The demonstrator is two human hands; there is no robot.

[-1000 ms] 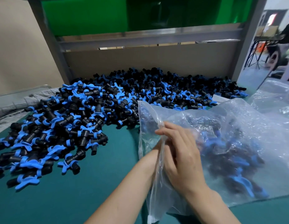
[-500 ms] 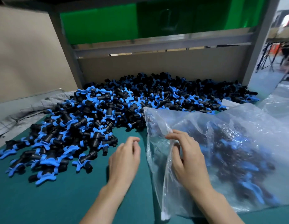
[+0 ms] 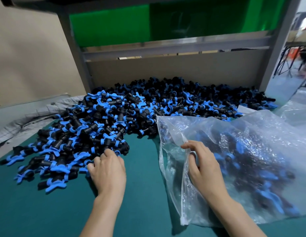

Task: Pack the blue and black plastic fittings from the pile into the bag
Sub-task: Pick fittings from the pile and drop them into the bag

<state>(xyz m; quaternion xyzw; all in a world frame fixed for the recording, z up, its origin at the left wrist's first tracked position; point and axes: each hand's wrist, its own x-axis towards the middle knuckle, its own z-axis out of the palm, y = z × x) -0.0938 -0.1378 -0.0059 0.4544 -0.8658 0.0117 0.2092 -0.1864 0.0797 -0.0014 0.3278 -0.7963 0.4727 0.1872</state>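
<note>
The pile (image 3: 131, 117) of blue and black plastic fittings spreads across the middle of the frame. It runs from the beige back board (image 3: 166, 69) down to the lower left, where it thins out into single pieces on the green table (image 3: 46, 211).

The left hand (image 3: 107, 170) lies palm down at the pile's near edge, left of centre and low in the frame. Its fingers are bent down among the nearest fittings and touch them. The fingertips are hidden, so I cannot tell whether the grip has closed on a piece.

The right hand (image 3: 203, 170) is at lower centre-right, on the clear plastic bag (image 3: 251, 130). Its grip is clamped on the bag: the curled fingers pinch the upper layer of plastic at the mouth, which faces left toward the pile. The bag lies on its side on the table and fills the lower right of the frame, just beside the pile. A dark mass of bagged fittings (image 3: 261, 171) shows blurred through the plastic.

A crumpled grey cloth (image 3: 29, 120) lies at the left edge, beside the pile. A green panel (image 3: 114, 24) fills the top of the frame behind a grey metal frame (image 3: 77, 53). More clear plastic (image 3: 296, 112) lies at the right edge, above the bag.
</note>
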